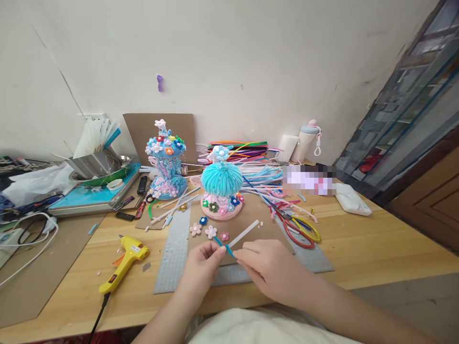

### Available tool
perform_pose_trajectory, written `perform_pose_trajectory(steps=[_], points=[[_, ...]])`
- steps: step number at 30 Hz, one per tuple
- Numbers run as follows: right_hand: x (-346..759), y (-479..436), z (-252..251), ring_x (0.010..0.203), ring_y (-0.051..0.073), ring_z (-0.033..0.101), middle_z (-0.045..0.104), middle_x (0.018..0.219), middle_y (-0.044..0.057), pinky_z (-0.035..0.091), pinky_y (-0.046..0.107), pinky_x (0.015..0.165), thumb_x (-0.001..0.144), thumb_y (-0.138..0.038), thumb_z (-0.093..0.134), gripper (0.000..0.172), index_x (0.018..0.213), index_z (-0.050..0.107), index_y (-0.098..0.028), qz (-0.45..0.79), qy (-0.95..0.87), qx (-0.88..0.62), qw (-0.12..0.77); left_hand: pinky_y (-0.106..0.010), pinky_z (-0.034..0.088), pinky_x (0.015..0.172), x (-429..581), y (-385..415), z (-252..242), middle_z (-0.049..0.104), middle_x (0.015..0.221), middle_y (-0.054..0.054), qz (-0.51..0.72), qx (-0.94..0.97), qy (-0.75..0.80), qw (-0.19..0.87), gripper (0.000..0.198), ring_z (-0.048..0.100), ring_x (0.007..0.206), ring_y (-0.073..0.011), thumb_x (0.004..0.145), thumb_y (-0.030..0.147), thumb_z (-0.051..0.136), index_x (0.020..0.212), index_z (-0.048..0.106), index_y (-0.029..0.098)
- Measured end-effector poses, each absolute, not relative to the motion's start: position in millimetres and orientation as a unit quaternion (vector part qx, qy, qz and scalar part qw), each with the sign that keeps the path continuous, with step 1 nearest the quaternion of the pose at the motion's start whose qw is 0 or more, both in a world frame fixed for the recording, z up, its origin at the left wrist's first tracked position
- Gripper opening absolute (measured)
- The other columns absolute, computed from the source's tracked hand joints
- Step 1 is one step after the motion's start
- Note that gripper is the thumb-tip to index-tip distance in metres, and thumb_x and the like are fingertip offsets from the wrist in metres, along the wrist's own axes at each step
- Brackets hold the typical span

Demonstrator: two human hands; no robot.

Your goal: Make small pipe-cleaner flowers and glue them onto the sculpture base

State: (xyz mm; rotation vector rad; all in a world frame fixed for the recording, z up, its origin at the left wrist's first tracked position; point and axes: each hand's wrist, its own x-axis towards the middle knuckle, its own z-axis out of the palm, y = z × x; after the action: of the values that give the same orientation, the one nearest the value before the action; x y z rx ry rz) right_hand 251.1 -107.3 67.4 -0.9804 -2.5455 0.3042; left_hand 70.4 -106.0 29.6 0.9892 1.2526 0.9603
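Observation:
A short teal-blue pipe cleaner (229, 250) is bent between my hands, close above the brown cardboard (258, 210). My left hand (199, 267) pinches it between thumb and forefinger. On the other side, my right hand (268, 265) has its fingertips closed on the lower end. Just beyond the fingers lies a white strip (244, 232), perhaps a glue stick. Pink fuzzy flowers (211, 232) and a dark blue flower (203, 220) rest near my left hand. Behind them stands a turquoise domed pipe-cleaner model (222, 179) on a pink base with flowers.
A yellow glue gun (124, 263) lies at left, its cord running off the front edge. Red-handled scissors (297, 231) and yellow-handled ones (308, 228) are at right. A taller blue flowered model (167, 157) and bundled pipe cleaners (238, 149) stand behind. Grey cutting mat (172, 267) lies underneath.

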Motion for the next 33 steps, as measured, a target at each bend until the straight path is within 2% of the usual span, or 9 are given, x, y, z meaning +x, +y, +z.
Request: perform_pose_trajectory(steps=[4, 7, 9, 14, 18, 22, 27, 30, 33], points=[[254, -102, 58, 0.069, 0.013, 0.054, 0.062, 0.075, 0.003, 0.034, 0.024, 0.061, 0.089, -0.021, 0.038, 0.026, 0.09, 0.064, -0.02, 0.213, -0.877, -0.351, 0.248, -0.018, 0.004, 0.038, 68, -112, 41, 0.027, 0.046, 0.01, 0.394, 0.36, 0.465, 0.706, 0.038, 0.01, 0.039, -0.002, 0.065, 0.047, 0.064, 0.06, 0.041, 0.017], [255, -90, 56, 0.069, 0.012, 0.055, 0.063, 0.076, 0.002, 0.038, 0.021, 0.061, 0.088, -0.024, 0.043, 0.024, 0.084, 0.066, -0.019, 0.3, -0.85, -0.339, 0.268, -0.018, 0.007, 0.038, 64, -116, 46, 0.034, 0.049, 0.008, 0.365, 0.381, 0.426, 0.735, 0.036, 0.013, 0.039, -0.0017, 0.067, 0.045, 0.064, 0.061, 0.043, 0.017], [254, -83, 58, 0.067, 0.011, 0.055, 0.063, 0.074, 0.001, 0.038, 0.02, 0.06, 0.085, -0.026, 0.047, 0.021, 0.082, 0.066, -0.018, 0.33, -0.86, -0.309, 0.238, -0.018, 0.012, 0.039, 60, -118, 47, 0.04, 0.05, 0.007, 0.319, 0.439, 0.417, 0.729, 0.034, 0.02, 0.039, -0.0024, 0.066, 0.045, 0.064, 0.062, 0.046, 0.016], [251, -81, 76, 0.067, 0.011, 0.054, 0.062, 0.075, 0.0, 0.034, 0.02, 0.058, 0.082, -0.024, 0.052, 0.014, 0.078, 0.063, -0.017, 0.259, -0.921, -0.264, 0.121, -0.019, 0.024, 0.047, 57, -118, 48, 0.048, 0.053, 0.002, 0.238, 0.649, 0.475, 0.543, 0.025, 0.036, 0.051, -0.0085, 0.068, 0.037, 0.061, 0.06, 0.058, 0.014], [249, -92, 86, 0.067, 0.012, 0.052, 0.061, 0.076, 0.002, 0.029, 0.023, 0.057, 0.086, -0.02, 0.043, 0.018, 0.077, 0.059, -0.017, 0.156, -0.924, -0.323, 0.133, -0.02, 0.025, 0.048, 57, -114, 42, 0.046, 0.054, 0.003, 0.304, 0.629, 0.551, 0.456, 0.026, 0.036, 0.053, -0.009, 0.073, 0.037, 0.055, 0.06, 0.054, 0.015], [249, -103, 81, 0.065, 0.012, 0.05, 0.059, 0.074, 0.001, 0.029, 0.025, 0.058, 0.087, -0.019, 0.038, 0.02, 0.08, 0.057, -0.018, 0.13, -0.909, -0.354, 0.178, -0.018, 0.024, 0.047, 58, -113, 37, 0.042, 0.054, 0.004, 0.377, 0.55, 0.559, 0.492, 0.028, 0.032, 0.05, -0.0069, 0.071, 0.04, 0.058, 0.063, 0.051, 0.014], [250, -105, 66, 0.067, 0.012, 0.051, 0.059, 0.072, 0.002, 0.032, 0.024, 0.06, 0.088, -0.02, 0.038, 0.023, 0.081, 0.06, -0.018, 0.206, -0.88, -0.357, 0.235, -0.018, 0.012, 0.04, 59, -115, 41, 0.033, 0.046, 0.009, 0.414, 0.423, 0.506, 0.627, 0.033, 0.018, 0.039, -0.0028, 0.066, 0.043, 0.064, 0.062, 0.045, 0.016], [250, -93, 55, 0.066, 0.011, 0.053, 0.06, 0.072, 0.001, 0.036, 0.021, 0.06, 0.089, -0.025, 0.04, 0.025, 0.082, 0.063, -0.017, 0.314, -0.857, -0.321, 0.253, -0.019, 0.011, 0.04, 56, -118, 44, 0.034, 0.047, 0.009, 0.382, 0.427, 0.446, 0.688, 0.033, 0.017, 0.039, -0.0024, 0.069, 0.043, 0.062, 0.062, 0.042, 0.017], [251, -78, 50, 0.065, 0.009, 0.054, 0.06, 0.072, 0.001, 0.038, 0.018, 0.059, 0.085, -0.029, 0.049, 0.021, 0.078, 0.063, -0.015, 0.405, -0.865, -0.227, 0.19, -0.019, 0.02, 0.043, 52, -122, 48, 0.041, 0.051, 0.005, 0.254, 0.545, 0.394, 0.695, 0.03, 0.029, 0.045, -0.0045, 0.068, 0.04, 0.064, 0.063, 0.048, 0.015]])
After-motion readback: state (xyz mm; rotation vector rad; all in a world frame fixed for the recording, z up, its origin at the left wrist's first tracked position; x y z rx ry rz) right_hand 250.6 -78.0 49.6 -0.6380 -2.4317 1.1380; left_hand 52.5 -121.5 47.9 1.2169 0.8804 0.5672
